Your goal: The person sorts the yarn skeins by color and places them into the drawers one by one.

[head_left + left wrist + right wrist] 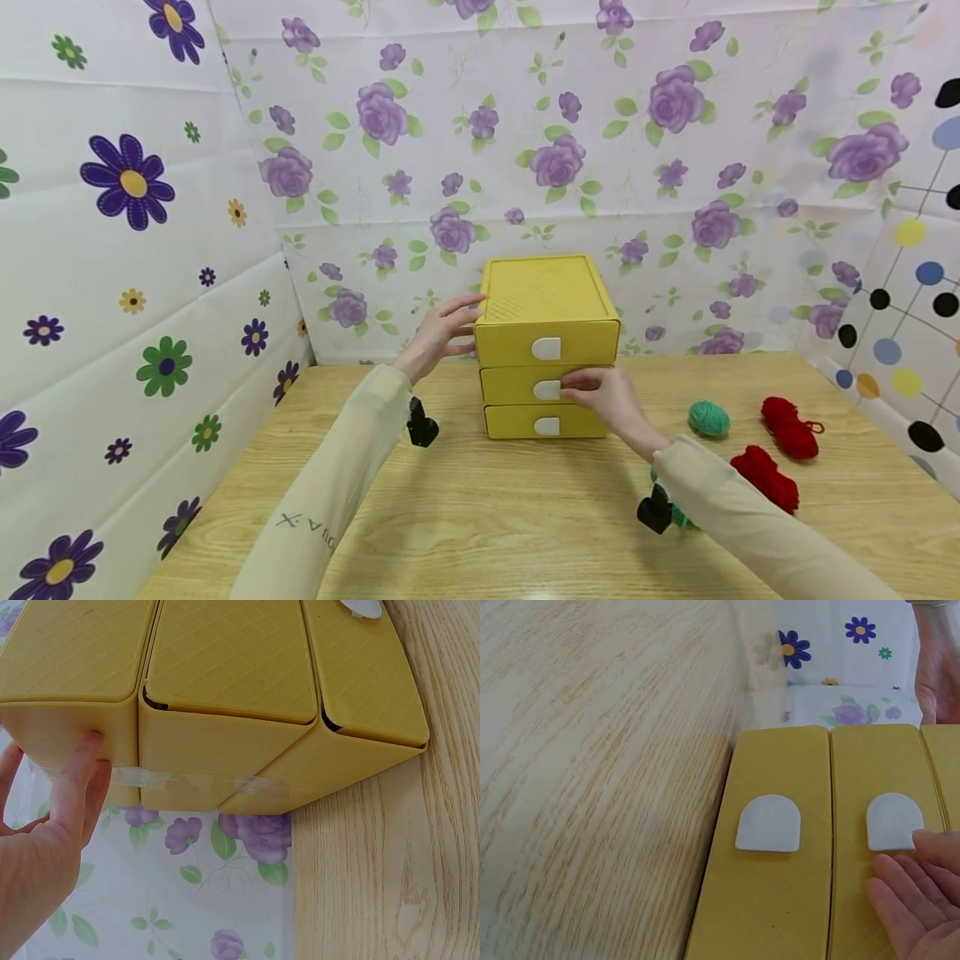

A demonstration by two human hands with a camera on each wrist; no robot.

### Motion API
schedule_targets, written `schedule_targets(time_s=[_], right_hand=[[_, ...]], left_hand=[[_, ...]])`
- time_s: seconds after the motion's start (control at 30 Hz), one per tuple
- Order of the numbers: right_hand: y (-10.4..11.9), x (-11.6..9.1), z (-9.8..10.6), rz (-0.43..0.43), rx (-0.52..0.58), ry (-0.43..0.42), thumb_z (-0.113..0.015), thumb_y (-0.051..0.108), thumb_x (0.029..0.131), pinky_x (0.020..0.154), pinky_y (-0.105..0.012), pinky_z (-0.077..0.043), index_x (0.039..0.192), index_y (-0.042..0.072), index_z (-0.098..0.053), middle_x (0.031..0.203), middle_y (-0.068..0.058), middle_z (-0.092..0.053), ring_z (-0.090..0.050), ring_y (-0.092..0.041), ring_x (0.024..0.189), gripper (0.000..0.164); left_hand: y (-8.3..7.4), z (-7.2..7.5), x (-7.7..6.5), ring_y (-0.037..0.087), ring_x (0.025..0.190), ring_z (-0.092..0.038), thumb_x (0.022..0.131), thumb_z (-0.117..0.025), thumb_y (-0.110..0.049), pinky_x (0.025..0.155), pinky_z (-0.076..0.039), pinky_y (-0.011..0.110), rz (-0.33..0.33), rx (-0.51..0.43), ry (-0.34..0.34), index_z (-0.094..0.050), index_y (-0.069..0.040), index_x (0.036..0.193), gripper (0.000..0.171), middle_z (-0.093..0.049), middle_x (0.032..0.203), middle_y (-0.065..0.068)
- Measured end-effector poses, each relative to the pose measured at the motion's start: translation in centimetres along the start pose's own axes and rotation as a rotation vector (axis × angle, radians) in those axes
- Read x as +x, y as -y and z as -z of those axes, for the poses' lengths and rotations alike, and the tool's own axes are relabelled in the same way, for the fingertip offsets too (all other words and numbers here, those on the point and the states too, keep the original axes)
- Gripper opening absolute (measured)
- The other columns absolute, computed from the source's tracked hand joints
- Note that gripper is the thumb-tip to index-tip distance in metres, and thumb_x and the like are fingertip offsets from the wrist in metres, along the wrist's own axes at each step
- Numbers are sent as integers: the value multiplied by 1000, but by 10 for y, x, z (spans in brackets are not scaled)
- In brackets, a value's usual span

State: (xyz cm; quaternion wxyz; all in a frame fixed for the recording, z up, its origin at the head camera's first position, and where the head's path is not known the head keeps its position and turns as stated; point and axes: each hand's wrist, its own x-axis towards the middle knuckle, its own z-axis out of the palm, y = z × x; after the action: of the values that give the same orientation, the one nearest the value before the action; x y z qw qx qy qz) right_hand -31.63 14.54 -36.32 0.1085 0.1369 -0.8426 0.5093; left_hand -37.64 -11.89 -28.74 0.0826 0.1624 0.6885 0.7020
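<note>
A yellow three-drawer box (547, 287) stands on the table, a white handle on each drawer. All three drawers sit pushed in. My left hand (442, 333) is at the box's left side near the top. In the left wrist view, its extended fingers (75, 776) touch the side wall by the top drawer. My right hand (607, 396) is at the middle drawer, thumb and fingertips pinching the straight edge of its white handle (895, 821). The bottom drawer's handle (769, 823) shows beside it in the right wrist view.
To the right lie a green yarn ball (708, 419) and two red yarn skeins, one farther back (790, 427) and one nearer (765, 477). More green yarn (678, 517) is partly hidden by the right sleeve. Flower-patterned sheets (450, 167) hang behind the wooden table (480, 533).
</note>
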Motion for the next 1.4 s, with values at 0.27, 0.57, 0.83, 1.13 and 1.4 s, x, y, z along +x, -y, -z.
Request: schedule_targets(time_s=[0.27, 0.57, 0.83, 1.13, 1.4], right_hand=[[-5, 2, -5, -10, 45, 3, -70, 5, 79, 65, -31, -50, 91, -1, -70, 83, -8, -67, -62, -21, 77, 14], [-5, 2, -4, -55, 174, 33, -69, 3, 80, 65, -35, -51, 89, -5, -69, 80, -13, -66, -63, -29, 76, 12], [-6, -2, -1, -62, 194, 75, -68, 7, 81, 68, -36, -51, 90, -5, -70, 81, -13, -66, -63, -29, 78, 15], [-2, -15, 1, -37, 190, 107, -66, 5, 82, 68, -35, -51, 90, -6, -70, 85, -15, -66, -63, -31, 80, 14], [1, -25, 3, -10, 164, 130, -68, 6, 81, 65, -31, -51, 88, -4, -71, 85, -12, -66, -63, -29, 80, 13]], left_hand=[[0, 0, 0, 29, 106, -49, 92, -56, -24, 81, -45, 43, 0, -6, -5, -49, -17, 132, 41, -43, 128, 6], [1, 0, 0, 29, 104, -51, 91, -57, -24, 81, -46, 42, 4, -10, -10, -50, -17, 131, 41, -46, 126, 6], [-1, 0, 0, 33, 108, -47, 91, -57, -25, 83, -44, 44, 8, 0, -2, -49, -17, 132, 43, -43, 128, 8], [-1, -1, 0, 34, 110, -45, 91, -58, -24, 81, -45, 41, 12, -14, -13, -50, -18, 131, 41, -45, 127, 6], [-1, -1, 0, 34, 109, -46, 91, -57, -25, 83, -43, 44, 14, 4, -10, -49, -17, 132, 42, -44, 128, 8]])
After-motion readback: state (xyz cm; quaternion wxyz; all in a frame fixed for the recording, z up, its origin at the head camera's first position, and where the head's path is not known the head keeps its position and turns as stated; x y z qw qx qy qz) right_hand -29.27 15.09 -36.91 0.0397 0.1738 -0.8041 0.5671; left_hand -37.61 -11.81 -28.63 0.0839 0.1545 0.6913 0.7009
